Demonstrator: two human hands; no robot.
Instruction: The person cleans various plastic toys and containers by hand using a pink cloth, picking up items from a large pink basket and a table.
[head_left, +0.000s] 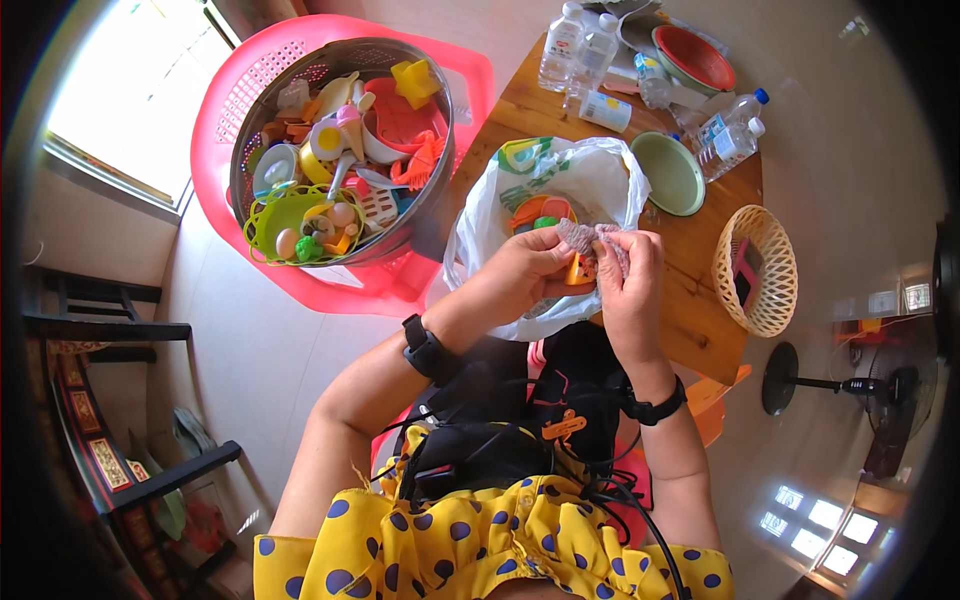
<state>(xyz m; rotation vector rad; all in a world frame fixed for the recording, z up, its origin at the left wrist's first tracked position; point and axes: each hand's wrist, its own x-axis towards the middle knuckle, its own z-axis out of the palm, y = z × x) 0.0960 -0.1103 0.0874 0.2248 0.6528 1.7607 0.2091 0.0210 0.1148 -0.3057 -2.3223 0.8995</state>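
Pinching a greyish cloth [577,236], the left hand [508,274] and right hand [634,290] have fingers [641,250] nearly closed, an orange toy piece [580,269] between them, over an open white bag [474,222]; beyond lies the wooden tabletop [692,300].

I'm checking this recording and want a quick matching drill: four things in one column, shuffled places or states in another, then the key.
Things
1. Greyish cloth
2. Plastic bag
3. Yellow star
4. Green bowl

Places or states
A. On the wooden table, to the right of the white item in this list
B. Among the toys in the round tub
C. Pinched in the fingers of the left hand and right hand
D. White, with its mouth spread open

Pairs: 1-C, 2-D, 3-B, 4-A
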